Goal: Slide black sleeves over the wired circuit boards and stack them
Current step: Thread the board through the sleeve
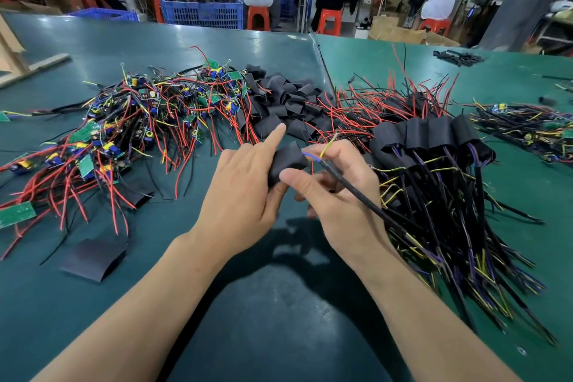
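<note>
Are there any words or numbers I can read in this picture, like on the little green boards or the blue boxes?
No text here can be read.
Green boards: any print on them is too small and blurred to read.
Blue crates behind the table: no label shows.
Sleeve in the hands: plain black, no writing.
Table: plain green, no marks to read.

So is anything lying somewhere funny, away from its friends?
Yes. Two flat black sleeves lie alone on the green table, near the bare-board pile and away from the sleeve heap. Nothing looks broken or spilled.
</note>
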